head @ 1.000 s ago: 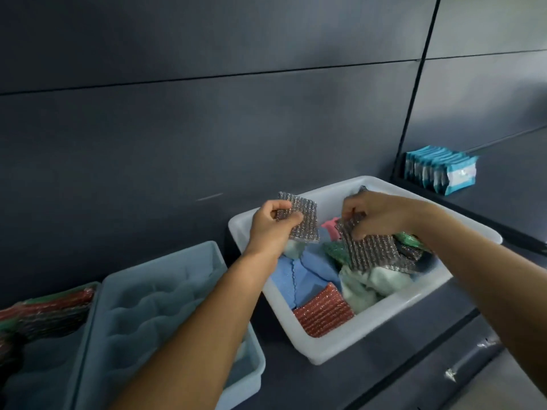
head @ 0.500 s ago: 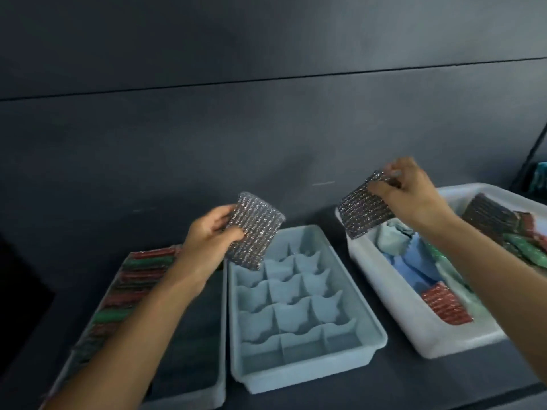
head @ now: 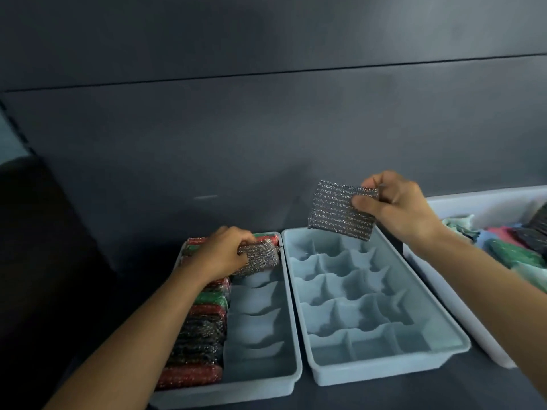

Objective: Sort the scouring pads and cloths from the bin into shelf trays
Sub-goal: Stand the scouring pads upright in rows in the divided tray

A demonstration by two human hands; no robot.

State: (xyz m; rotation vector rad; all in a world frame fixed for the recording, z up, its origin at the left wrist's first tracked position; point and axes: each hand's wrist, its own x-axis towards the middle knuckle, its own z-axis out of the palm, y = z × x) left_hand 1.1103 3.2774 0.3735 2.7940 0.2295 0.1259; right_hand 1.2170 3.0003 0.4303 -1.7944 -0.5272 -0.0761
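A silver scouring pad (head: 262, 257), held in the air half a second earlier, has been lowered by the left hand (head: 223, 254) into the far end of the left tray (head: 260, 362). The fingers are curled round it, with the row of coloured pads (head: 201, 329) beneath the wrist. A second silver pad (head: 340, 213), pinched by the right hand (head: 398, 207), has been carried from the bin (head: 473, 199) edge to above the divided tray (head: 384, 365).
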